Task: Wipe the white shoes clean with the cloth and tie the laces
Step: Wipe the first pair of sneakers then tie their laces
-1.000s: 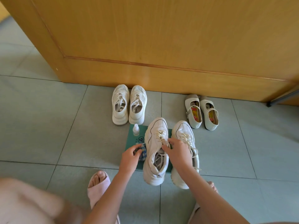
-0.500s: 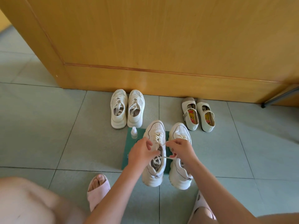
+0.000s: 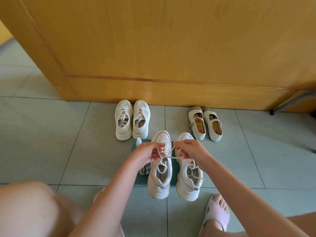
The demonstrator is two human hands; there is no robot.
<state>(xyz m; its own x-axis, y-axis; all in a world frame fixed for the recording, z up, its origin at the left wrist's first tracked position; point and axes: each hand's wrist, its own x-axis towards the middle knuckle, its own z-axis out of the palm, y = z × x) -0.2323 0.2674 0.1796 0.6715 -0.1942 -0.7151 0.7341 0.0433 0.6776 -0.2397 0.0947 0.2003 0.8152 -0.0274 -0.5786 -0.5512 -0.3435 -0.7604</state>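
Observation:
Two chunky white sneakers stand side by side on a green mat (image 3: 173, 178), toes pointing away from me. Over the left sneaker (image 3: 159, 178), my left hand (image 3: 147, 153) and my right hand (image 3: 191, 149) each pinch one end of its cream lace (image 3: 168, 156), which is crossed and stretched between them. The right sneaker (image 3: 188, 182) has its lace lying loose across the opening. A blue-and-white patterned cloth (image 3: 145, 169) lies on the mat left of the left sneaker, half hidden by my left forearm.
A small white bottle (image 3: 138, 141) stands at the mat's far left corner. Another pair of white sneakers (image 3: 131, 119) and a pair of strapped white flats (image 3: 205, 124) sit against the wooden door (image 3: 153, 48). My slippered feet (image 3: 216, 212) rest on the tiled floor.
My left hand let go of the cloth beside the shoe and rose to the lace. Both hands now hold the left sneaker's lace ends, lifted and crossed.

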